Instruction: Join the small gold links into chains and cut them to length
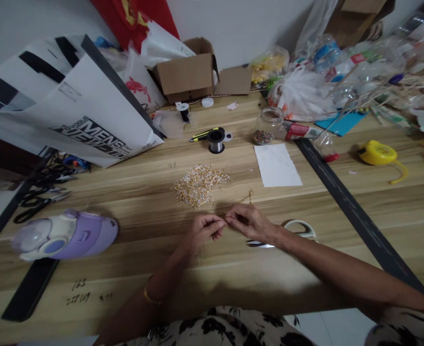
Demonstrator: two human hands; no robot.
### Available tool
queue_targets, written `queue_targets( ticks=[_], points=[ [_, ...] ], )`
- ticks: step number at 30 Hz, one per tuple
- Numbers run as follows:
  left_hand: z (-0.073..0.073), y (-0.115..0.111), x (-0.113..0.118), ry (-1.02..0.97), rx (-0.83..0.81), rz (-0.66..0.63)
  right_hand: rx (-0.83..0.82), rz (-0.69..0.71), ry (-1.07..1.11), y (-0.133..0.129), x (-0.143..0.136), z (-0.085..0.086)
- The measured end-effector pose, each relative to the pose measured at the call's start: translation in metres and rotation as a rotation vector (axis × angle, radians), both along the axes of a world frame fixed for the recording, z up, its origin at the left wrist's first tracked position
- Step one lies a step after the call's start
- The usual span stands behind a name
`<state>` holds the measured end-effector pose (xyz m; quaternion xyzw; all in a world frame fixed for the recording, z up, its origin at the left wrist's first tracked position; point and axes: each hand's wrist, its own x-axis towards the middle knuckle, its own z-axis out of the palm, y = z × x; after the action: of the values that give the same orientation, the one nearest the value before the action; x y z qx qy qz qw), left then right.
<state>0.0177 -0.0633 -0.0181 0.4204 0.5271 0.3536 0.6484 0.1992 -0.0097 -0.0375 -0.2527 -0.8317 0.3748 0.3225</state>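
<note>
Close together above the table, my left hand [207,228] and my right hand [249,222] meet at the fingertips. A thin gold beaded strand [250,196] comes out behind my right fingers, and that hand pinches it. The left thumb and finger are pressed together at the same spot; whatever tiny piece lies between them is too small to name. Just beyond the hands is a pile of small gold and clear beads [199,185]. White-handled scissors [305,228] lie partly hidden under my right forearm.
A spool of wire [216,140], a yellow cutter knife [206,134], a bead jar [267,127] and white paper [278,165] lie beyond the pile. A purple bottle [84,235] and a large paper bag [89,110] are left; a tape measure [377,153] is right.
</note>
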Motion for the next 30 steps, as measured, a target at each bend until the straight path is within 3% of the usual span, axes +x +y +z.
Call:
queue_targets(
  ticks=[20,30],
  points=[
    [-0.0069,0.0011,-0.0014,-0.025,0.032,0.063,0.008,-0.015,0.007,-0.0014,0.0016,0.0017],
    [-0.0065,-0.0001,-0.0019,-0.025,0.05,0.029,0.023,-0.013,0.04,-0.0002,-0.0002,0.0029]
  ],
)
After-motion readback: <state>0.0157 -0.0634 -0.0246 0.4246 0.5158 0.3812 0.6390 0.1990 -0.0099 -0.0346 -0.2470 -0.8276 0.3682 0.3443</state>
